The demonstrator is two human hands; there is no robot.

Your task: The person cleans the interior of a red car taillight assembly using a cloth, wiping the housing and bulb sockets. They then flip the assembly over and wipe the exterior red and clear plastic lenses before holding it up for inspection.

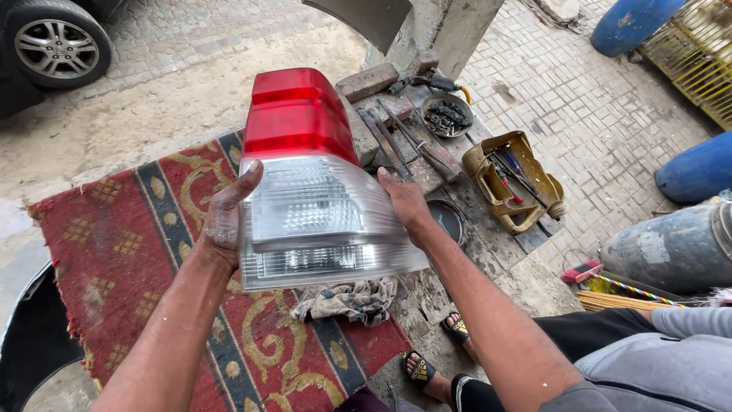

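Holding a car tail light point(316, 183) up in the air, the left hand point(226, 217) grips its left edge with the thumb laid across the clear lens, while the right hand point(406, 204) clasps the right edge, fingers wrapped behind it. The light has a red top and a clear ribbed lower part, and it hangs above a red patterned rug point(122, 244) on the ground. A dirty rag point(351, 299) lies on the rug just beneath it. Behind the light, a wooden board point(488, 217) carries long metal tools point(412, 141), a small bowl of bits point(447, 116) and a cut yellow jug point(515, 181) holding screwdrivers. Another person's sandalled feet point(438, 351) rest near the board.
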